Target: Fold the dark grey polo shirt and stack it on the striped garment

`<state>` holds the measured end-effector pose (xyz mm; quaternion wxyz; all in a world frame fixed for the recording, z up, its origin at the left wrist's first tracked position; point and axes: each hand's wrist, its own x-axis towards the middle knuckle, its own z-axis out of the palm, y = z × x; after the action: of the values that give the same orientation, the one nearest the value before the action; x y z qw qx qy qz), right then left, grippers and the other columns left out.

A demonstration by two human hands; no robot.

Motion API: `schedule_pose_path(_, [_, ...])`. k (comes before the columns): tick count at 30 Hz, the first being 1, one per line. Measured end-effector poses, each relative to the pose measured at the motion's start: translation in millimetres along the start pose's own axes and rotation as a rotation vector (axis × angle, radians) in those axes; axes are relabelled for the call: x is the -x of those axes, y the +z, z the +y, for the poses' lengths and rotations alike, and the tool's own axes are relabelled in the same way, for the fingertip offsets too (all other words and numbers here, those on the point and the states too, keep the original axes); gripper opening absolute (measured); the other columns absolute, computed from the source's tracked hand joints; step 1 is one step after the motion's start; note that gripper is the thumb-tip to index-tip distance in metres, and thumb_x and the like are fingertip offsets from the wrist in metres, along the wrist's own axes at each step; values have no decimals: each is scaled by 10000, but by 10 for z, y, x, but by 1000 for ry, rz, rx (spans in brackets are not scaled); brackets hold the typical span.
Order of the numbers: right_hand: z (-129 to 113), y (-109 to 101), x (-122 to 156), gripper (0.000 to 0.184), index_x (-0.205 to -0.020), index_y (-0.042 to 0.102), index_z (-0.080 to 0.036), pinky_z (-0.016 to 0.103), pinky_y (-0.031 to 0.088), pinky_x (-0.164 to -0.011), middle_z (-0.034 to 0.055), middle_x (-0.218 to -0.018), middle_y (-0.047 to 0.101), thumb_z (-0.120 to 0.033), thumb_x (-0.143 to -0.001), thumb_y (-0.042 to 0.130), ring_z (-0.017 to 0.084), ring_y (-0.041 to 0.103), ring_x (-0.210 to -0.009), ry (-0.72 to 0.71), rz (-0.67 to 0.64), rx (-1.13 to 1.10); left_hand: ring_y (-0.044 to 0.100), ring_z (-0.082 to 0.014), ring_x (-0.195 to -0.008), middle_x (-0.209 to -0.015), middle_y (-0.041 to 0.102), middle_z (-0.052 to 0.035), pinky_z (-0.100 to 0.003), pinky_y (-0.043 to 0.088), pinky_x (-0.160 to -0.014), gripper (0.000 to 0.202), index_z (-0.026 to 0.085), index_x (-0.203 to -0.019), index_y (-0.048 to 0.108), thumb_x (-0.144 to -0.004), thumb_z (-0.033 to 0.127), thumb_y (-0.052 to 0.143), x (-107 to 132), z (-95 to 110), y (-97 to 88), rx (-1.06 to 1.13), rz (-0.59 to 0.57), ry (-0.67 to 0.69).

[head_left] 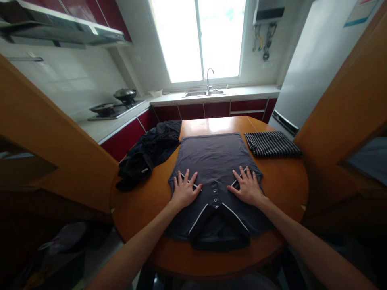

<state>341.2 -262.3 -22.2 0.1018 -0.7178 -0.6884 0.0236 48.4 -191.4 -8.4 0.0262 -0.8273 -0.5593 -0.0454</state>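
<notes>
At the near edge of the round wooden table (286, 177) lies the dark collar (198, 233) of a grey shirt (211, 151), its white-trimmed points angled away from the person. The shirt is spread front up in the middle of the table, its long axis running from the near edge to the far one, collar toward the person and straight hem toward the far edge. Snap buttons (215, 199) run up the middle from the collar. Beyond the collar, the left hand (185, 192) and right hand (248, 188) rest palm down on either side of the buttons, fingers spread and pinching nothing; each partly covers a white-edged dark band. Along the table's far-left edge a heap of dark clothes (151, 151) sits close beside the shirt; whether they touch I cannot tell. By the far-right edge a folded striped cloth (272, 144) lies just beside the hem's right corner. Past the far edge come a counter with a sink (196, 94) and faucet (208, 78), pans (124, 94) on a stove at left, a fridge (314, 60) at right, and a bright window (181, 40).
</notes>
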Motion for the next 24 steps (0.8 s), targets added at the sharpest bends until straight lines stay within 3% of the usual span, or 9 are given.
schedule_pose_path(5, [56,-54,-27,776,-1555,383,-202,554,130,-1198,164,-1646,260,-686,-948,395,353,148,-1528,55,113,-13,155,-469,-1502,-1642,284,-113,-642,189,-1159,664,309,-1565,360,-975,610,416,-3,-14,-1,-9,10,8])
schedule_pose_path(12, [135,-31,-51,793,-1559,376,-223,564,86,-1200,163,-1656,230,-686,-921,460,364,114,-1533,73,22,-11,153,-469,-1502,-1632,304,-119,-635,194,-1166,637,271,-1552,393,-978,541,451,-22,13,-7,-23,13,1])
schedule_pose_path(24, [130,-19,-43,771,-1550,396,-226,560,103,-1203,149,-1653,246,-664,-921,472,363,129,-1531,62,44,-11,198,-394,-1514,-1629,311,-125,-630,178,-1188,602,244,-1548,404,-993,473,452,-82,30,-51,26,-35,38])
